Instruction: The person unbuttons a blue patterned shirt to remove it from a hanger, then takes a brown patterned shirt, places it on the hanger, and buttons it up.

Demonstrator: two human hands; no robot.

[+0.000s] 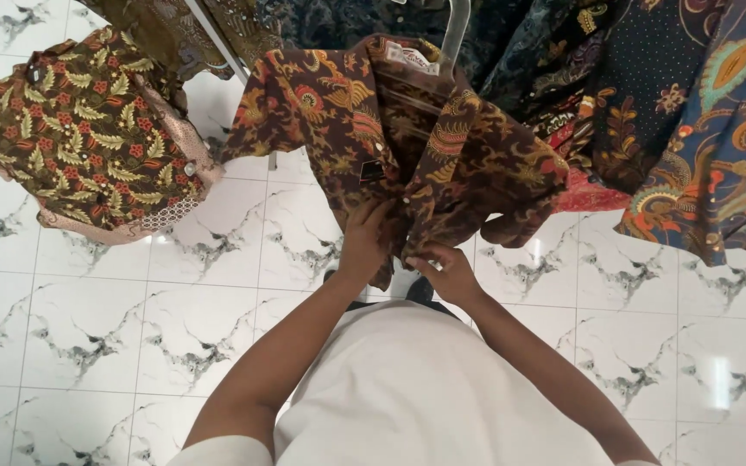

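Both hands pinch the brown batik shirt.

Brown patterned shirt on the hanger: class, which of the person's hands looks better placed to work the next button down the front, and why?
Probably the right hand: it pinches the lower front edge of the brown patterned shirt, below the left hand, which grips the placket higher up and steadies it.

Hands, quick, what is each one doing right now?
Left hand: closed, pinching the front edge of the brown patterned shirt.
Right hand: closed, fingers pinching the same shirt's lower front edge.
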